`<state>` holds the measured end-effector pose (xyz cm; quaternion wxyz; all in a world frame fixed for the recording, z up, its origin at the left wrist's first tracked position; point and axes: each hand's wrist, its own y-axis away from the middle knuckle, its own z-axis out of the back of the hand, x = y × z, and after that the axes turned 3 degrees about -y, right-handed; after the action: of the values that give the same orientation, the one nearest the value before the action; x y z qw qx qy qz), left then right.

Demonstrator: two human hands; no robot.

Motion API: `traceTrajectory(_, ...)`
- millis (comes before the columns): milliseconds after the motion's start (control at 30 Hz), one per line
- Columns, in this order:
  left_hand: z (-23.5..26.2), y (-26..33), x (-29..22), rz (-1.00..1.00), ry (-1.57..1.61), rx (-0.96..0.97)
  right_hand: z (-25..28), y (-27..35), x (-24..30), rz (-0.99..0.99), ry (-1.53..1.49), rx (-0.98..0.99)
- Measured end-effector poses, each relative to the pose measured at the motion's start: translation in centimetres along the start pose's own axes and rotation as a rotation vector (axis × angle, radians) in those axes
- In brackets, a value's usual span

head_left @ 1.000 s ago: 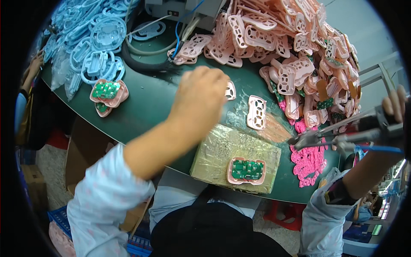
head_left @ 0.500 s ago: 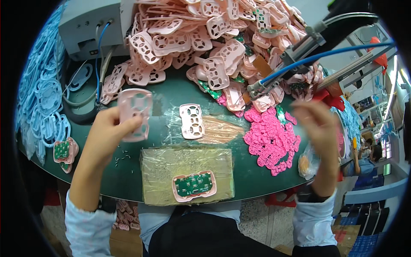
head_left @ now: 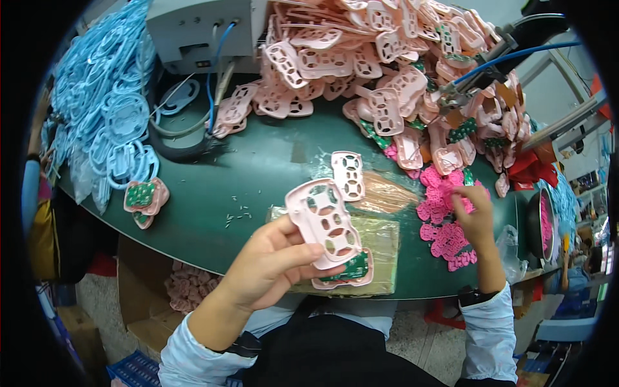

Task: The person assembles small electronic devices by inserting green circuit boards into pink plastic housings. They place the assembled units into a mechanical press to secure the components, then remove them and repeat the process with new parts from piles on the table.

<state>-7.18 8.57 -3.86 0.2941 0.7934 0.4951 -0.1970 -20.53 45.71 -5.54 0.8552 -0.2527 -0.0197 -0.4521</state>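
Note:
My left hand (head_left: pixel 271 267) holds up a pale pink plastic shell (head_left: pixel 324 222) with several cut-out holes, above the taped block (head_left: pixel 380 242) near the table's front edge. A pink shell with a green circuit board (head_left: pixel 348 272) lies on that block, partly hidden by the held shell. My right hand (head_left: pixel 474 216) reaches into a heap of bright pink rubber pads (head_left: pixel 445 216), fingertips pinched on one. Another empty pink shell (head_left: pixel 349 175) lies flat on the green table (head_left: pixel 258 174).
A large pile of pink shells (head_left: pixel 387 58) fills the back of the table, blue shells (head_left: pixel 103 109) the left. A grey machine (head_left: pixel 200 29) with cables stands behind. A hanging tool with blue hose (head_left: pixel 490 58) is at right. Finished shells with boards (head_left: pixel 145 200) lie left.
My left hand has brought the pink shell from the left down toward the taped block. My right hand has let go of the hanging tool and moved down onto the rubber pads.

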Motion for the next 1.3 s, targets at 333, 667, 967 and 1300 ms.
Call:
traceTrajectory(333, -1.6, 0.8, 1.2, 0.011, -0.066, -0.02, 3.3, -3.1, 14.1, -0.343, -0.948, 0.115)
traceTrajectory(667, -0.9, 0.4, 0.3, 0.126, -0.579, 0.09, 5.5, -7.6, 20.3, 0.291, -0.565, 0.676)
traceTrajectory(967, -0.4, -0.2, 2.1, 0.007, -0.559, 0.087, 5.0, -8.1, 20.6, 0.232, -0.507, 0.868)
traceTrajectory(1300, -1.7, 1.2, 1.8, 0.07, -0.515, 0.114, 3.6, -6.9, 20.1, 0.123, -0.269, 0.463)
